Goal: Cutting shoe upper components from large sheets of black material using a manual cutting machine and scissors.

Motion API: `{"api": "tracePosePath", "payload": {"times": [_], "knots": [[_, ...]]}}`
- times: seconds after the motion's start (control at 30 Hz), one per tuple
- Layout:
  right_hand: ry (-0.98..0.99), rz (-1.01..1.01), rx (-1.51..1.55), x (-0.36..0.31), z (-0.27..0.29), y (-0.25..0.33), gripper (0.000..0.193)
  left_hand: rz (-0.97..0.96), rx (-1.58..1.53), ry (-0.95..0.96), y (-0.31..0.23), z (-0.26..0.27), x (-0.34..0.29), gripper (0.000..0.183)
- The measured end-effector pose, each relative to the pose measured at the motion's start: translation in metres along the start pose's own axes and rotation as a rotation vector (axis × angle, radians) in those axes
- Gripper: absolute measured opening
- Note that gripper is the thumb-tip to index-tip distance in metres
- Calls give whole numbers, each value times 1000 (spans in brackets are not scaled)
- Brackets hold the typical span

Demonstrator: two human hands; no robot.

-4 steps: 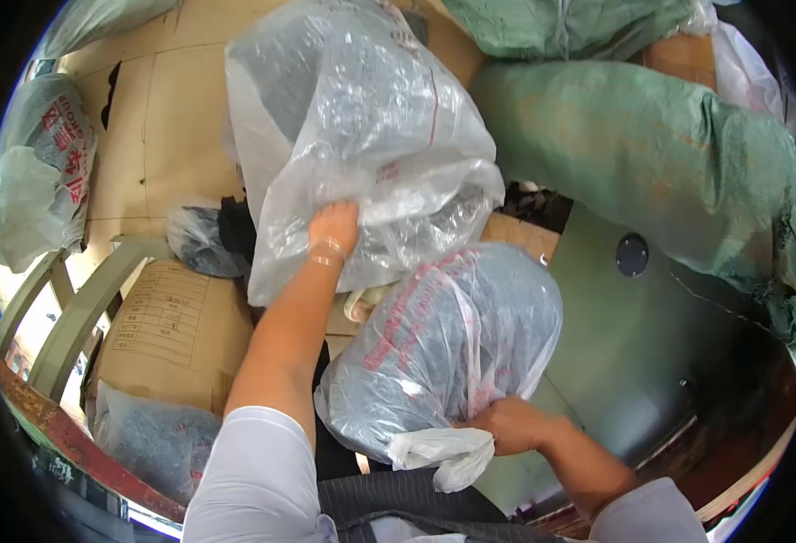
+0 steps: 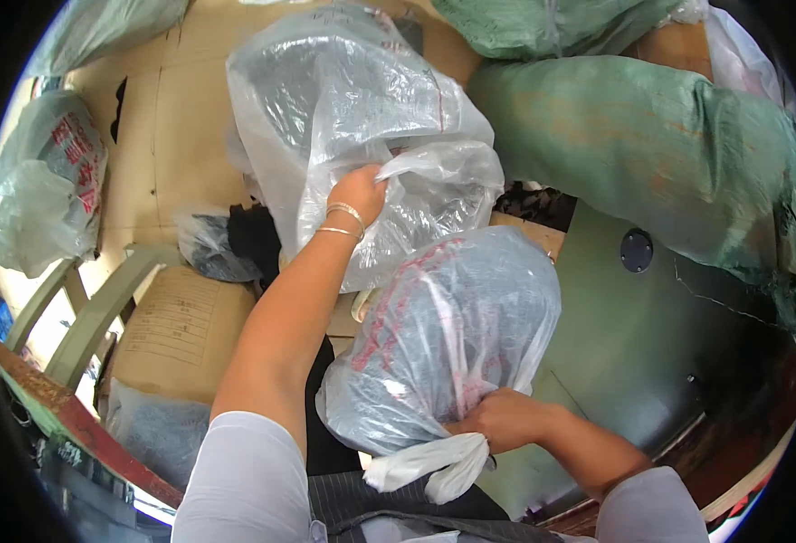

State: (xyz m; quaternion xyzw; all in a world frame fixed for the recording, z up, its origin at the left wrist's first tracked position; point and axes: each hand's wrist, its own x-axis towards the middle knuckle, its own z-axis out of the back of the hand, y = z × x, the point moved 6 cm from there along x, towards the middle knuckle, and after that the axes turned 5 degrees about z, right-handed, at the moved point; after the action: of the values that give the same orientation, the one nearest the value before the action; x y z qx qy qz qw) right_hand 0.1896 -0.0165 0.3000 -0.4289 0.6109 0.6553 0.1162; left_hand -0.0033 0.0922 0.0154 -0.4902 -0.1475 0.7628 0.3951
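Upper middle of the view: a large clear bag (image 2: 389, 95), crumpled and shiny, lies on the tan floor (image 2: 153, 158), with dark contents showing through its plastic.
Left hand (image 2: 357, 195): fingers curled nearly closed, holding a loose fold of the large clear bag on the side nearer the person; thin bracelets (image 2: 343, 217) circle the wrist.
Tied bag (image 2: 470, 317): a full, rounded, cloudy plastic bundle with red print, between the forearms and nearer the person than the large clear bag.
Right hand (image 2: 504, 419): fingers bent in around the gathered plastic at the lower end of the tied bag, just beside its white knot (image 2: 425, 466); the fingertips are hidden, so the grip looks firm but cannot be fully checked.
Right side: a long green sack (image 2: 642, 154) lies across, a second green sack (image 2: 543, 23) beyond it; nearer stands a dark green panel (image 2: 597, 335) bearing a round black disc (image 2: 635, 251).
Left side: a brown carton (image 2: 181, 330) sits beside pale green slats (image 2: 99, 317); farther off rests a plastic bag with red lettering (image 2: 58, 172).
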Motion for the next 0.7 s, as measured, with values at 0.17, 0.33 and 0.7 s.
{"api": "tracePosePath", "payload": {"times": [0.17, 0.33, 0.7], "knots": [[230, 128, -228, 11, 21, 47, 43, -222, -179, 45, -109, 74, 3, 29], [171, 483, -344, 15, 24, 94, 18, -403, -170, 172, -192, 111, -30, 35], [-607, 362, -110, -31, 174, 47, 32, -401, -181, -370, -58, 239, -164, 65]]}}
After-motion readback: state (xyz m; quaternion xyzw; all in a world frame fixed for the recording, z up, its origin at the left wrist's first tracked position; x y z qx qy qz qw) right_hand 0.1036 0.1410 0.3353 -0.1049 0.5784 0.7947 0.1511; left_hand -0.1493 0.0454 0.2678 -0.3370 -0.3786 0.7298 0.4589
